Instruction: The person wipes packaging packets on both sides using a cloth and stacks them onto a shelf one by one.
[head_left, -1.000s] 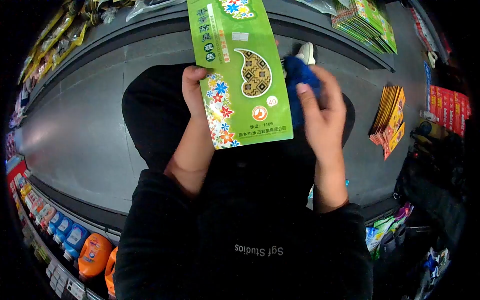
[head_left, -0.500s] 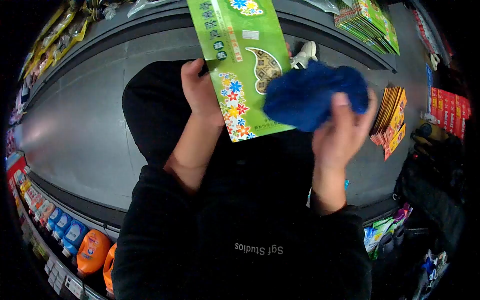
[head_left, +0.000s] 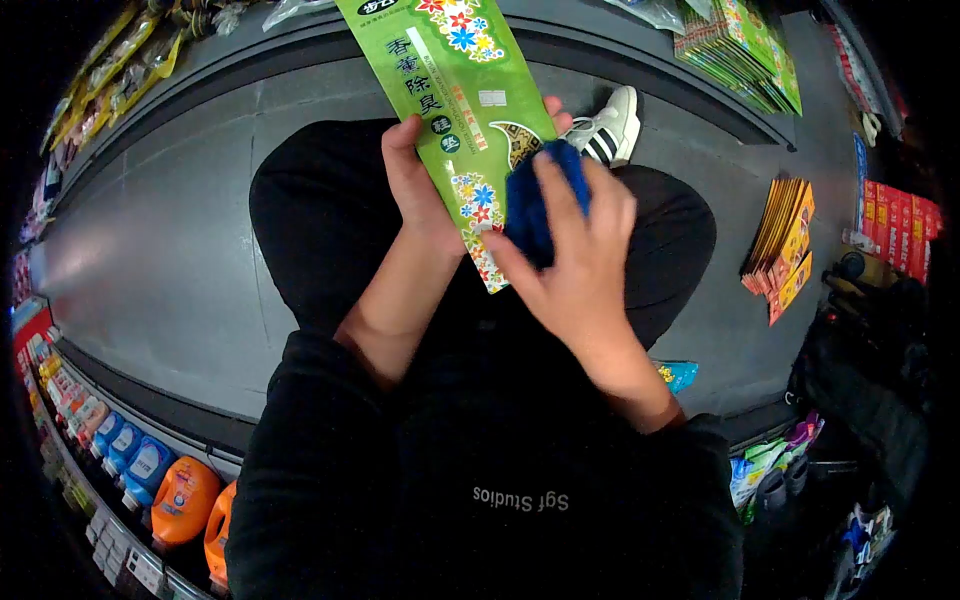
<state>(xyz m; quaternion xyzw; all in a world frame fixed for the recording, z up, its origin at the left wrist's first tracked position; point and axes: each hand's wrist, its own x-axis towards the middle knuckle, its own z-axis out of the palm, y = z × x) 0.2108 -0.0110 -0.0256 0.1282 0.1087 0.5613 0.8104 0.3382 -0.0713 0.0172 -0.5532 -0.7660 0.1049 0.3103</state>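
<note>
My left hand (head_left: 423, 200) is closed around a flat green insole packet (head_left: 455, 105) with colourful flower prints and Chinese lettering. Its thumb lies along the left edge, and fingertips show at the right edge. In my right hand (head_left: 582, 265) is a bunched dark blue cloth (head_left: 530, 215), pressed against the packet's lower right front. The cloth hides part of the shoe-shaped window. The packet is tilted above my lap, its top cut off by the view.
Stacked green packets (head_left: 740, 55) are on the shelf at upper right. Orange packets (head_left: 782, 245) stand on the floor at right, near red boxes (head_left: 900, 230). An orange bottle (head_left: 185, 498) and blue bottles line the lower-left shelf. My shoe (head_left: 610, 130) shows behind the packet.
My right hand has moved left with the blue cloth, from the packet's right edge onto its front. The packet has shifted slightly and shows more of its upper print.
</note>
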